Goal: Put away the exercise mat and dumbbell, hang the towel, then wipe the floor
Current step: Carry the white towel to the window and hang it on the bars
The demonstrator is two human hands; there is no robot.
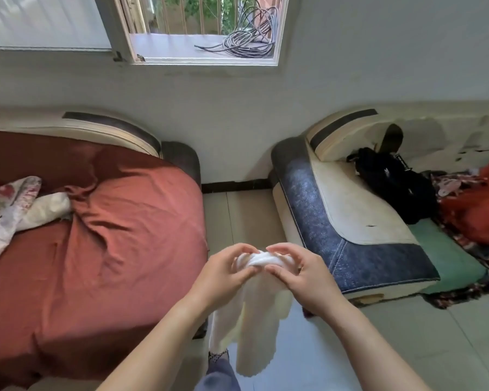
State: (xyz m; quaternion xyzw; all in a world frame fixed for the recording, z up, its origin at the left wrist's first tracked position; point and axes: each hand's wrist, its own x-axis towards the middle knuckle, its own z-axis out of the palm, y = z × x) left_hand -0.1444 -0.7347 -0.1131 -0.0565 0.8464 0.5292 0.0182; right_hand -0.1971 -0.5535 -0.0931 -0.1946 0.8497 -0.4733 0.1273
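Note:
A white towel (256, 314) hangs down in front of me, bunched at its top between both hands. My left hand (223, 273) pinches the bunched top from the left, and my right hand (301, 273) pinches it from the right, fingertips almost touching. The towel's lower ends dangle over the pale tiled floor (407, 348). No exercise mat or dumbbell shows in view.
A sofa under a rust-red cover (96, 235) fills the left, with a floral cloth (9, 210) on it. A cream and blue sofa (347, 218) stands right, carrying a black bag (393, 182) and red clothes (477, 213). A narrow floor strip runs between them below an open window (203, 29).

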